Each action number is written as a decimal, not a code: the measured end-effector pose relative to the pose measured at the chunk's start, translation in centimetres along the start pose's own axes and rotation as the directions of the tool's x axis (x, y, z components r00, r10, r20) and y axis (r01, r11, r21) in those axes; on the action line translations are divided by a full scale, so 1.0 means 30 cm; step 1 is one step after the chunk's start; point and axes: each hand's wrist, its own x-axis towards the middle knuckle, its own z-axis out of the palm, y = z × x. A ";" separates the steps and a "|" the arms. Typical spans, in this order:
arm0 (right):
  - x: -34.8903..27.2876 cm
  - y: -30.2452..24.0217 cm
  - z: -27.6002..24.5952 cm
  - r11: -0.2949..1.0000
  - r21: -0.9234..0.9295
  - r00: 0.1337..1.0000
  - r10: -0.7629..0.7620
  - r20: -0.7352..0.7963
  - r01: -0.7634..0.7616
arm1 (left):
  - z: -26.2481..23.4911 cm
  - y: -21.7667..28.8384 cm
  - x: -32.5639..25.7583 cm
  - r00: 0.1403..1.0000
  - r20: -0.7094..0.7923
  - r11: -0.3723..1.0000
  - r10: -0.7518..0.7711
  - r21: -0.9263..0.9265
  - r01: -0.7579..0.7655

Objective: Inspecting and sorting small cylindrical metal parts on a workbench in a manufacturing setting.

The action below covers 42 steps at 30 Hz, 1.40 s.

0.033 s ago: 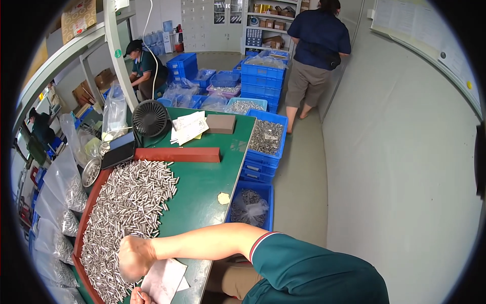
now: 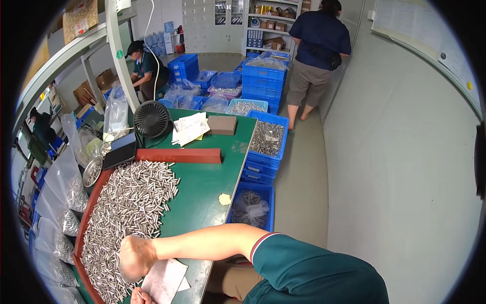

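A wide heap of short silvery metal pins (image 2: 126, 202) covers the left part of the green table (image 2: 197, 197). Over its near right side my right hand (image 2: 135, 258) is closed like a fist, its lower part blurred, and whatever it grips is hidden. Only the fingertips of my left hand (image 2: 139, 298) show at the lower edge, pinched together around something too small to make out. Right beside both hands lies a stained whitish cloth or sheet (image 2: 164, 281), partly covered by my right wrist.
A red-brown bar (image 2: 179, 155) and a rail (image 2: 91, 218) border the pins. Beyond stand a black fan (image 2: 153, 119), papers (image 2: 191, 127) and a dark phone-like device (image 2: 120, 152). Blue crates (image 2: 266, 137) line the table's right side; bags of pins (image 2: 68, 192) the left. A person (image 2: 319, 55) stands by the wall.
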 end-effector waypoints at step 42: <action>0.021 0.064 -0.110 0.997 -0.072 0.999 0.036 0.023 -0.035 | -0.039 -0.028 0.025 0.996 -0.046 0.997 0.073 0.039 -0.072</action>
